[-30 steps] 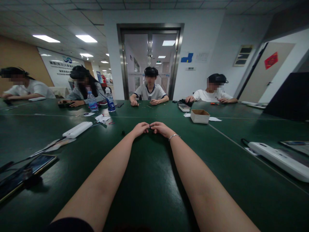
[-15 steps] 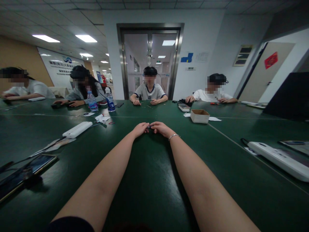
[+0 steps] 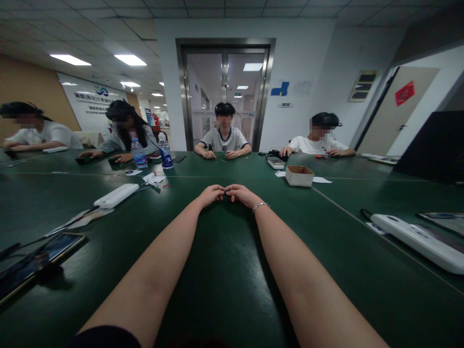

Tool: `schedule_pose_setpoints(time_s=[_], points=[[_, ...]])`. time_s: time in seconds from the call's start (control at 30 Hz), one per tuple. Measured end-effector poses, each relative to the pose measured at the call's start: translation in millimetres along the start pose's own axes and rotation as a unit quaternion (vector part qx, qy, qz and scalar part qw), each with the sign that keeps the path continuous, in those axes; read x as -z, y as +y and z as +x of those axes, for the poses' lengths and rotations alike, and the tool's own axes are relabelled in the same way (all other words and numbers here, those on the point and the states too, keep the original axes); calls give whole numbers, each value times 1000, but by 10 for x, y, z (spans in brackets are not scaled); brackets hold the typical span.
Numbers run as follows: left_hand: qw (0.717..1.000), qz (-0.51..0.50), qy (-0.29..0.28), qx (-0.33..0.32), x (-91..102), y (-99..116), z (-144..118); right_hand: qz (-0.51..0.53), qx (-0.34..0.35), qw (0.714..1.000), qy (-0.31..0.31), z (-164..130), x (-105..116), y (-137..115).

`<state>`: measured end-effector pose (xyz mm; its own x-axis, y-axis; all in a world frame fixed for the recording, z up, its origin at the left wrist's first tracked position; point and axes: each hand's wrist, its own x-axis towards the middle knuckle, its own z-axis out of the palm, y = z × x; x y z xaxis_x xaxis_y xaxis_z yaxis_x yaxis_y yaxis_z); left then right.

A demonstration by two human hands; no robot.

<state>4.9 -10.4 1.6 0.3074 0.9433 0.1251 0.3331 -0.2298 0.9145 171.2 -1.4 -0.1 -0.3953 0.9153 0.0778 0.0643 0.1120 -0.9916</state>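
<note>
Both arms stretch forward over the green table (image 3: 224,270), with the fingertips meeting near its middle. My left hand (image 3: 211,195) is closed, fingers curled in a pinch. Opposite it, my right hand (image 3: 243,194) is also closed, a silver bracelet (image 3: 261,206) on its wrist. Between the fingertips is a small dark object (image 3: 225,192), mostly covered by them and too small to name. Both hands appear to grip it just above or on the tabletop.
Left lie a phone (image 3: 47,258), a white device (image 3: 116,195) with cable, and paper scraps (image 3: 153,179). Two bottles (image 3: 165,152) stand farther back. Right are a small open box (image 3: 299,176) and a long white device (image 3: 416,241). Several people in headsets sit across the table.
My fingertips have drawn slightly closer together around the small dark object, which shows less than before. The view has tilted up very slightly. Arms otherwise stay in place.
</note>
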Motion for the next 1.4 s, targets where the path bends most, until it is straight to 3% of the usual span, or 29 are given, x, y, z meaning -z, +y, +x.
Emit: schedule_pose_setpoints(time_s=[0.47, 0.9, 1.23, 1.4], points=[[1000, -19, 7, -7, -13, 2, -13, -15, 11, 1000, -2, -18, -4, -1], [999, -21, -10, -40, -1, -207, 118, -2, 10, 1000, -7, -17, -8, -8], [998, 45, 11, -36, 14, -260, 144, -4, 3, 1000, -23, -1, -6, 4], [996, 81, 22, -22, -20, -204, 114, -57, 29, 997, -44, 17, -19, 31]])
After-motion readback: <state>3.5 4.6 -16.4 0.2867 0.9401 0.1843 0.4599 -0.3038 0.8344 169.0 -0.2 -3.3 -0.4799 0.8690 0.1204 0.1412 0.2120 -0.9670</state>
